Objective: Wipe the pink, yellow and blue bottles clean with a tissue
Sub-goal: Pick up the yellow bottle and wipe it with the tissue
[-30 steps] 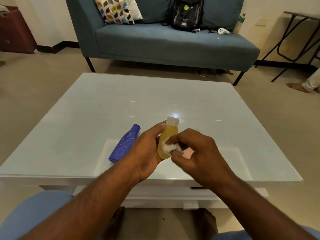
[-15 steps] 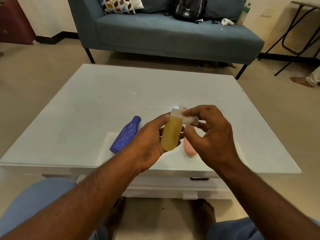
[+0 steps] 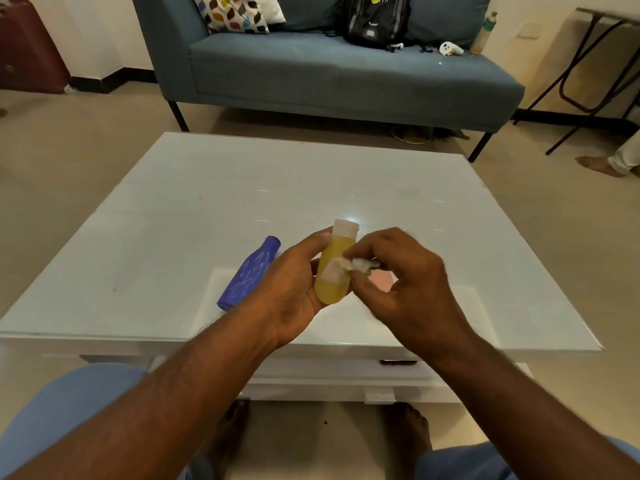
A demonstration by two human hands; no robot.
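My left hand (image 3: 291,292) grips a yellow bottle (image 3: 331,289) with a white cap, held upright above the near part of the white table (image 3: 311,181). My right hand (image 3: 405,282) pinches a crumpled white tissue (image 3: 346,266) against the middle of the bottle's side. A blue bottle (image 3: 247,274) lies on its side on the table, just left of my left hand. The pink bottle (image 3: 381,281) lies on the table behind my right hand, mostly hidden by its fingers.
A blue sofa (image 3: 329,74) stands beyond the table with a patterned cushion (image 3: 230,12), a black backpack (image 3: 377,19) and a drink bottle (image 3: 484,32) on it. A folding table's legs (image 3: 588,81) and another person's foot (image 3: 599,164) are at the right.
The tissue has slid from the bottle's cap down to the middle of its body. My right hand dropped with it. The left hand keeps the same grip.
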